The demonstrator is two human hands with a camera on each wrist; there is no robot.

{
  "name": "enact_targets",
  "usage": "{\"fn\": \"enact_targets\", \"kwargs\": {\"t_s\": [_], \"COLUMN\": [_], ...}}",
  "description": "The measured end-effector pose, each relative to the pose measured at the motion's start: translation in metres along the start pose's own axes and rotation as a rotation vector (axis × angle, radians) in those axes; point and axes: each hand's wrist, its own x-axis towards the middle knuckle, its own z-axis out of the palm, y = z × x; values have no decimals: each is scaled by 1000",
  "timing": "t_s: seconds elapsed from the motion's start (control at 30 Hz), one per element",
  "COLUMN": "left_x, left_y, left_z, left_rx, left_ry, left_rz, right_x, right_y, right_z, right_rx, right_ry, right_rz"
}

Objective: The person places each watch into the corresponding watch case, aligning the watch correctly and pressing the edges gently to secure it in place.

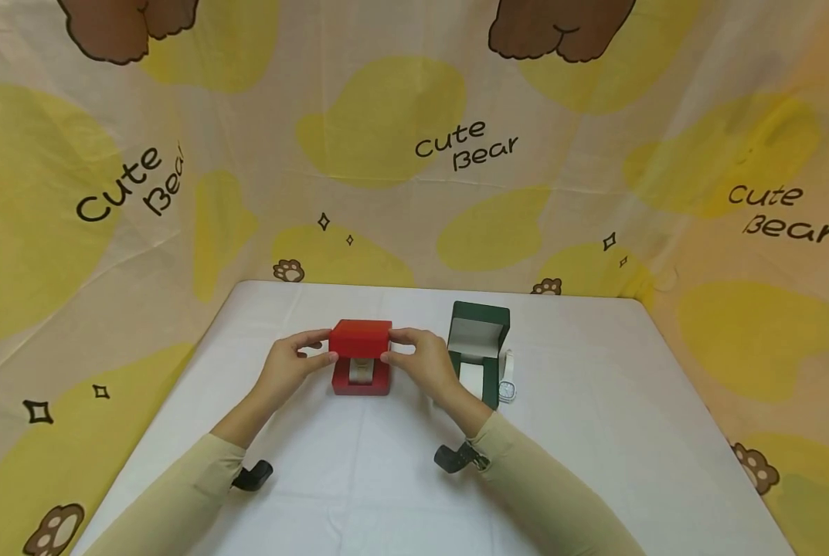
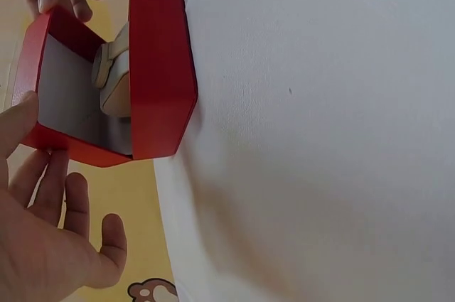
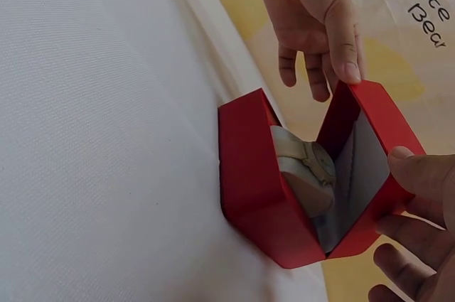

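Two facing pinches — left grip [image 1: 290,361], right grip [image 1: 426,359] — on the red lid [image 1: 360,340].

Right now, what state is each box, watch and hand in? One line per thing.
Red box: partly open, red lid tilted
Watch in red box: strapped around a cushion
Green box: open, white insert inside
White-strapped watch: lying on the table beside the green box
Left hand: pinching the red lid's left side
Right hand: pinching the red lid's right side

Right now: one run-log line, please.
left fingers: on red lid, left side | right fingers: on lid, right side | red box: partly open, watch inside | green box: open | white watch: beside green box
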Motion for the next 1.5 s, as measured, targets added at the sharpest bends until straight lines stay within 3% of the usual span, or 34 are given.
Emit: {"fn": "enact_targets", "kwargs": {"t_s": [0.4, 0.73, 1.2, 1.5], "left_x": [-4, -9, -14, -17], "left_y": [-1, -3, -12, -12], "left_z": [4, 10, 16, 15], "left_rx": [-82, -91, -68, -61], "left_ry": [3, 2, 18, 3], "left_rz": [-62, -112, -111, -104], "right_x": [-5, -10, -16, -17], "right_y": [3, 8, 18, 23], "right_z": [5, 11, 17, 18], "right_rx": [15, 2, -23, -71], "right_ry": [33, 56, 65, 54], "right_rz": [-19, 1, 13, -31]}}
